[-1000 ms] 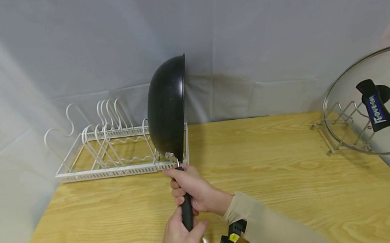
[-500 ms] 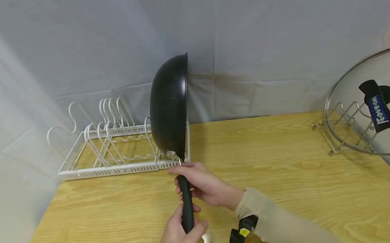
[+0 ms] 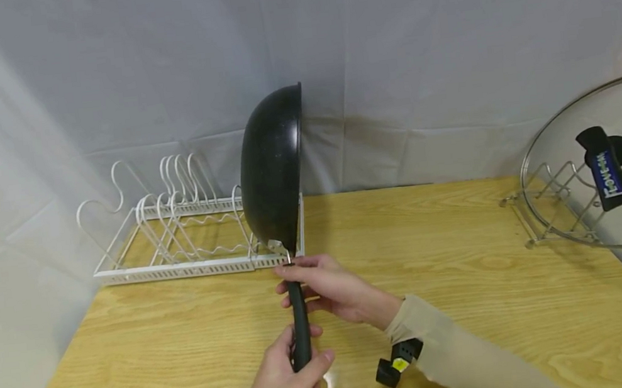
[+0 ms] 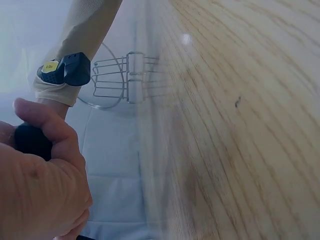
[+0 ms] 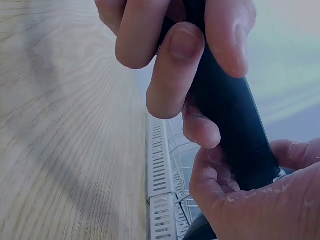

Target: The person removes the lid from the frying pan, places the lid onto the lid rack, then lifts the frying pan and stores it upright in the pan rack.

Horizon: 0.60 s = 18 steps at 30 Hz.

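Note:
A black wok (image 3: 271, 166) stands on edge at the right end of the white wire dish rack (image 3: 174, 271), its handle pointing toward me. Whether the rack bears its weight, I cannot tell. My left hand (image 3: 284, 374) grips the rear end of the handle, and that dark end pokes out beside the thumb of the left hand (image 4: 47, 185) in the left wrist view. Nearer the pan, my right hand (image 3: 344, 288) holds the handle loosely, thumb on top and fingertips past its left side. The right wrist view has the black handle (image 5: 232, 120) running between both hands.
At the far right a glass lid (image 3: 606, 166) with a black knob leans upright in a small metal wire stand (image 3: 532, 237). Wire dividers (image 3: 177, 220) rise from the rack's left part. A grey sheet (image 3: 417, 69) hangs behind the wooden table (image 3: 435, 238).
My right hand has shifted slightly right and loosened its fingers around the handle. The left hand keeps its hold. In the view, the wok and rack have shifted only slightly right.

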{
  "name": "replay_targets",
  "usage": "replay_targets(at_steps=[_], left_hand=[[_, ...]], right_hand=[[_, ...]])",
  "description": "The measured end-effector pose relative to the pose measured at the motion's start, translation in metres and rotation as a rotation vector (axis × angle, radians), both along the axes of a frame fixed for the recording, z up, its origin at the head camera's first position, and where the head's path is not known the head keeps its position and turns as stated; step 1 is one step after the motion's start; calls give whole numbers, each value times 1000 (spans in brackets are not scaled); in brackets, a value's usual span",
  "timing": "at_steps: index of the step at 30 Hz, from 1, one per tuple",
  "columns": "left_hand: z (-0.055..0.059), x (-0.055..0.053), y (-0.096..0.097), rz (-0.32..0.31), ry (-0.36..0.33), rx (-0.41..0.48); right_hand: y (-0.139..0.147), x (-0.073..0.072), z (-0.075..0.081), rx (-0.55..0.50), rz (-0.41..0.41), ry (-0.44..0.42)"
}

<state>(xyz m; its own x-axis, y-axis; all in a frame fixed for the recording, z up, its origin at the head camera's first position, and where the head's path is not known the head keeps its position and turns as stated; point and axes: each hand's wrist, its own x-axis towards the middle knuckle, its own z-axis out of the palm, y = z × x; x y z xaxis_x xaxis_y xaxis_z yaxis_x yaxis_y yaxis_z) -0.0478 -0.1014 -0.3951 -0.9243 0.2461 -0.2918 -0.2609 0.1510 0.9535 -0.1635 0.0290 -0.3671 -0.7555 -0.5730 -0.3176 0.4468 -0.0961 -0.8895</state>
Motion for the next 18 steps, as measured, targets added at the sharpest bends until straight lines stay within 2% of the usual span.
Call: replay_targets(at_steps=[8,18], left_hand=[[-3,-3,-4,-29,-14,22],[-8,-8,-6,-73,14,-6]], right_hand=[[3,0,-1,24,0,14],[5,-3,-5,53,4,29]])
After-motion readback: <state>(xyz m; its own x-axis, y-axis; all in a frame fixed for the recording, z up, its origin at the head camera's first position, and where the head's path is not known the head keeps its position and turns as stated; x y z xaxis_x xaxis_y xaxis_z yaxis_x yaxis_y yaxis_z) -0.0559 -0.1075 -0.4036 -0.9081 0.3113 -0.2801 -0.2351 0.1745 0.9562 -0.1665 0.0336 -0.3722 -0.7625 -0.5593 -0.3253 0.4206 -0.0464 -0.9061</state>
